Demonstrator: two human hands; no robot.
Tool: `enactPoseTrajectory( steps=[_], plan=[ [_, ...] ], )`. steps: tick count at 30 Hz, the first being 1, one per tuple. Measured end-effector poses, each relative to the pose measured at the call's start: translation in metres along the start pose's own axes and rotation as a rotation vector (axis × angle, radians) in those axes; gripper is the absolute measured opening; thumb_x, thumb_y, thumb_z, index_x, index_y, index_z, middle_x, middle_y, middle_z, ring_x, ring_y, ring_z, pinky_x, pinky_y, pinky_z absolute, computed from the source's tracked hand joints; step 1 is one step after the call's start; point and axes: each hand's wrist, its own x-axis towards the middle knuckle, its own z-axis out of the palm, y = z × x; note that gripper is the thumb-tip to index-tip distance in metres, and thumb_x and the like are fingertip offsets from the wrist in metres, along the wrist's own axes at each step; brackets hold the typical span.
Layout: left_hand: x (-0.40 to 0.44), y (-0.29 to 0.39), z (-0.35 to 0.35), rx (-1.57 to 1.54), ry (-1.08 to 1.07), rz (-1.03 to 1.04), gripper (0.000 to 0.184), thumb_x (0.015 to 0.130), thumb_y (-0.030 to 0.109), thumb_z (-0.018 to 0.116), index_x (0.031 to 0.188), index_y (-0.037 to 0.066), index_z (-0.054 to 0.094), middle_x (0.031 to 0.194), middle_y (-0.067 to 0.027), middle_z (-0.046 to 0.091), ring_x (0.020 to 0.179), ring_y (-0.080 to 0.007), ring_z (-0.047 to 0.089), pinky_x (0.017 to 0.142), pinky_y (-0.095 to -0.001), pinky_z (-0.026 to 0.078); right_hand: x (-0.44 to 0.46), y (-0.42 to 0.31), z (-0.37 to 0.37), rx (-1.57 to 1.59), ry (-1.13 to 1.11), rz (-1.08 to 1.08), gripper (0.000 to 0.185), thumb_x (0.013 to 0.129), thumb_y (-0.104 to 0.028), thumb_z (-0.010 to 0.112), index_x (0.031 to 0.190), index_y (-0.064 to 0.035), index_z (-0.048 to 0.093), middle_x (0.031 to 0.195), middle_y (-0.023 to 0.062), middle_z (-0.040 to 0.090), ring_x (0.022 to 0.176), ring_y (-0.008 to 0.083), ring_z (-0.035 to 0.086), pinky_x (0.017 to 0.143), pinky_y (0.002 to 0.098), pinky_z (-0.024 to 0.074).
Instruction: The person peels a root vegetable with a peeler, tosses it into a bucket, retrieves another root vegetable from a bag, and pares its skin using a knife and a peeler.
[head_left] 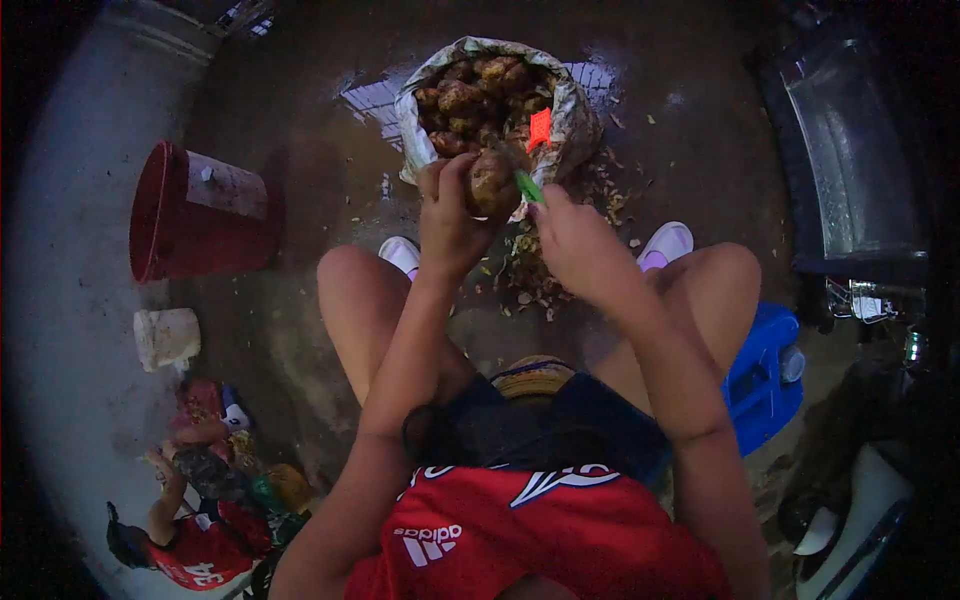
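Right hand (578, 240) is partly hiding the knife (529, 187), tip's blurring out. Bottom edge is cutting off the wearer's shirt (600, 530).

- The left arm (402, 365) reaches forward between the parted knees (735, 272), elbow bent slightly outward.
- The left hand (452, 215) is raised above its wrist (440, 272), fingers curled in a grip.
- The right arm (685, 365) angles forward and inward from a bent elbow.
- The right hand (578, 240) is clenched, its back upward.
- Both hands sit close together, apart from each other.
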Motion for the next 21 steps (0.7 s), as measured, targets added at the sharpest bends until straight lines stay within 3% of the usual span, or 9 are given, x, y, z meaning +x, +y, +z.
enactPoseTrajectory(
  steps=[2,5,8,9,12,15,18,19,21],
  plan=[
    [0.001,0.0,-0.002,0.001,-0.047,0.015,0.065,0.06,0.013,0.078,0.117,0.008,0.045,0.109,-0.0168,0.048,0.102,-0.0373,0.049,0.082,-0.0419,0.045,0.003,0.009,-0.003,0.105,0.018,-0.043,0.023,0.093,-0.02,0.039,0.089,0.0018,0.045,0.07,0.0263,0.056,0.07,0.0464,0.054,0.059,0.0503,0.0409],
    [-0.005,-0.003,-0.001,0.092,-0.146,0.065,0.069,0.059,0.013,0.077,0.12,0.009,0.045,0.115,-0.0174,0.047,0.106,-0.0375,0.048,0.084,-0.0423,0.045,0.007,0.019,-0.016,-0.003,-0.082,-0.027,0.024,0.093,-0.02,0.038,0.088,0.0029,0.046,0.071,0.0258,0.055,0.071,0.0449,0.053,0.062,0.0472,0.0413],
    [-0.006,-0.004,0.003,0.109,-0.136,0.026,0.067,0.062,0.015,0.078,0.12,0.006,0.045,0.114,-0.0165,0.049,0.106,-0.0337,0.05,0.085,-0.04,0.045,-0.001,-0.005,-0.047,-0.04,-0.314,0.22,0.022,0.092,-0.018,0.039,0.088,0.0025,0.046,0.077,0.025,0.054,0.074,0.0431,0.052,0.066,0.0453,0.0407],
    [-0.006,-0.004,0.003,0.097,-0.113,-0.004,0.066,0.063,0.015,0.079,0.119,0.004,0.046,0.112,-0.016,0.05,0.105,-0.0319,0.051,0.085,-0.0387,0.046,-0.006,-0.003,-0.046,-0.045,-0.231,0.181,0.022,0.093,-0.018,0.039,0.088,0.002,0.046,0.077,0.0235,0.055,0.074,0.0414,0.053,0.065,0.0446,0.0408],
    [0.001,-0.015,-0.003,-0.202,-0.022,-0.062,0.063,0.063,0.01,0.076,0.118,0.003,0.046,0.111,-0.0145,0.053,0.104,-0.0307,0.053,0.085,-0.0394,0.047,-0.012,0.01,-0.047,-0.018,-0.008,0.044,0.021,0.092,-0.018,0.039,0.092,0.0018,0.047,0.078,0.0227,0.056,0.076,0.0403,0.055,0.065,0.0458,0.0407],
    [0.002,-0.026,-0.002,-0.943,-0.031,-0.583,0.051,0.073,0.01,0.07,0.117,0.0,0.047,0.111,-0.0118,0.056,0.102,-0.0257,0.057,0.086,-0.0362,0.048,-0.006,0.018,-0.042,0.123,0.117,-0.091,0.024,0.092,-0.02,0.041,0.097,0.0028,0.047,0.08,0.0264,0.056,0.078,0.0449,0.053,0.068,0.0498,0.04],
    [0.003,-0.028,-0.003,-1.241,-0.01,-0.815,0.047,0.085,0.027,0.058,0.122,0.002,0.044,0.122,-0.0125,0.05,0.113,-0.0275,0.05,0.091,-0.0431,0.045,0.003,0.027,-0.031,0.272,0.15,-0.142,0.024,0.092,-0.022,0.042,0.097,0.001,0.046,0.076,0.0247,0.054,0.075,0.0442,0.053,0.065,0.0476,0.0392],
    [0.003,-0.022,-0.001,-1.358,0.013,-0.78,0.048,0.086,0.036,0.052,0.123,0.005,0.044,0.121,-0.0124,0.051,0.113,-0.0283,0.05,0.091,-0.0451,0.044,0.005,0.03,-0.027,0.284,0.136,-0.144,0.025,0.092,-0.023,0.042,0.098,0.0004,0.046,0.075,0.0242,0.054,0.075,0.0439,0.053,0.064,0.047,0.0392],
    [0.007,-0.012,-0.001,-1.548,0.09,-0.924,0.05,0.086,0.039,0.05,0.124,0.007,0.044,0.121,-0.0128,0.051,0.112,-0.0284,0.051,0.092,-0.0458,0.044,0.008,0.033,-0.022,0.28,0.113,-0.145,0.026,0.093,-0.026,0.043,0.097,-0.0004,0.047,0.075,0.0231,0.054,0.074,0.0432,0.053,0.063,0.0462,0.0393]
  ],
)
